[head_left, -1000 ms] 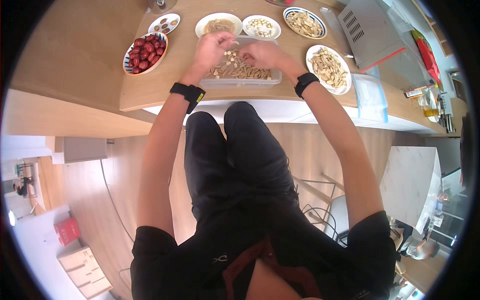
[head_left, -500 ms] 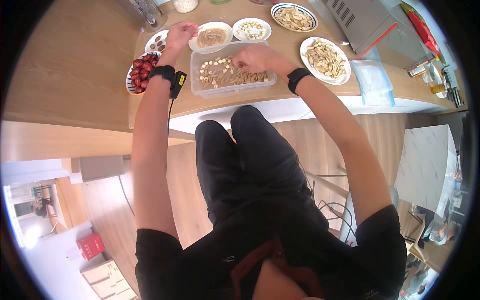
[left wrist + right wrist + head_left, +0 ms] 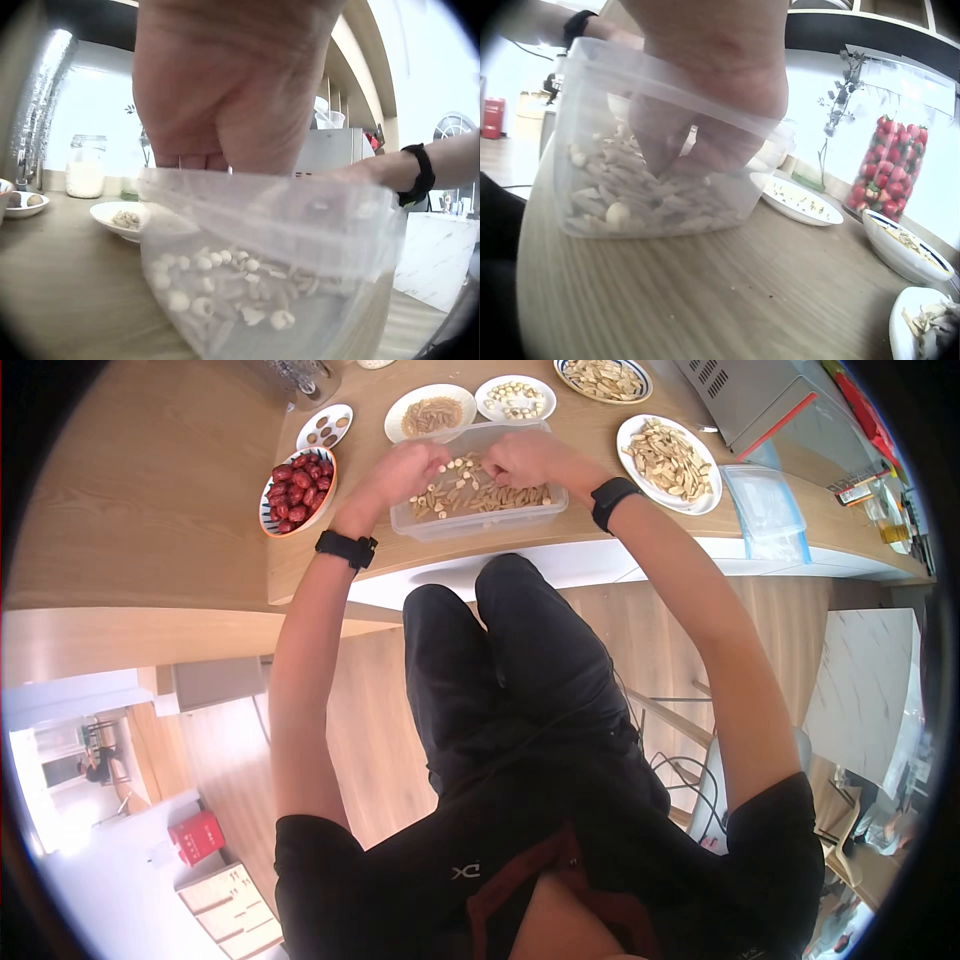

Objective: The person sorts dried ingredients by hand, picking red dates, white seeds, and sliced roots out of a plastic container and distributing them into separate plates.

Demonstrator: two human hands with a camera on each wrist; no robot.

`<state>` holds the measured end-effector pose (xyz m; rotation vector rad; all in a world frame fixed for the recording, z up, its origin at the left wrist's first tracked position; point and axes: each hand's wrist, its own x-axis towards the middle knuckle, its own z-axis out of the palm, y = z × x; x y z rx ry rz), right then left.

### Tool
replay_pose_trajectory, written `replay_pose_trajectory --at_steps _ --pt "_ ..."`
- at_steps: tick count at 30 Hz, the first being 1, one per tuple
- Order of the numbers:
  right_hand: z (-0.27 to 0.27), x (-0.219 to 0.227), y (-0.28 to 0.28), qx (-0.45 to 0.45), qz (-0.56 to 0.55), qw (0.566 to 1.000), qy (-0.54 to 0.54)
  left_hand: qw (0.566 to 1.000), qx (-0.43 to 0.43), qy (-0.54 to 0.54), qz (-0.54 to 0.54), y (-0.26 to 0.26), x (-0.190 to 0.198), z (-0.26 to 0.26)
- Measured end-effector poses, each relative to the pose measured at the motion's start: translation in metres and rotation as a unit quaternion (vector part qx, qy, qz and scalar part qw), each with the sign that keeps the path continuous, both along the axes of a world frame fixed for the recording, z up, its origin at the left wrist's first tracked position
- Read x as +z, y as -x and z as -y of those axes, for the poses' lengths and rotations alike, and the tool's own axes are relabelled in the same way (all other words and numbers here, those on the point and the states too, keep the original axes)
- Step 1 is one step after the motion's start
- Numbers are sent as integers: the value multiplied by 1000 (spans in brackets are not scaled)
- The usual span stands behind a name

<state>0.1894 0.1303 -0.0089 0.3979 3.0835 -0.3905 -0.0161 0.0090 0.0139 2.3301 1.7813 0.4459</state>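
A clear plastic box (image 3: pixel 480 528) at the counter's front edge contains round cream seeds, which look like lotus seeds (image 3: pixel 460 463), and many slender pale-brown pieces (image 3: pixel 510 497). My left hand (image 3: pixel 410 468) reaches over the box's left side with bent fingers. In the left wrist view its fingertips are mostly hidden behind the box's rim. Inside the box, to the right, my right hand (image 3: pixel 525 458) has its fingers pointing down. Through the wall in the right wrist view, those fingers (image 3: pixel 656 146) come down among the brown pieces; I cannot tell whether they grip any.
Left of the box stands a bowl of red dates (image 3: pixel 298 492), with a small dish (image 3: pixel 326 428) behind. Behind the box are a plate of thin shreds (image 3: pixel 432 412) and a plate of seeds (image 3: pixel 516 399). On the right, a plate of pale slices (image 3: pixel 668 460) lies near plastic bags (image 3: pixel 765 510).
My left hand swung left, out of the box toward the dates and small dish, then came back over the box's left side. My right hand stayed inside the box.
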Motion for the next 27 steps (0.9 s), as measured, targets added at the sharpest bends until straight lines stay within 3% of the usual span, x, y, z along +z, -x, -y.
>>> replay_pose_trajectory --at_steps 1,4,14,17,19,23,27 --pt "0 1 0 0 1 1000 0 998 1 45 -34 3 -3 0" --pt "2 3 -1 -9 1 1000 -16 994 11 26 -103 2 -13 4" --pt "3 1 0 -22 -2 1000 -9 987 10 28 -156 -5 -12 12" --pt "5 8 1 -13 -9 1000 -6 984 47 61 -159 -11 -8 10" --pt "8 12 0 -3 -3 1000 -8 991 89 28 101 -14 -7 8" --pt "7 14 -2 -7 -38 998 58 974 58 71 207 -35 -17 -8" --pt "6 11 -4 24 -51 997 52 953 105 84 273 -49 -29 -10"
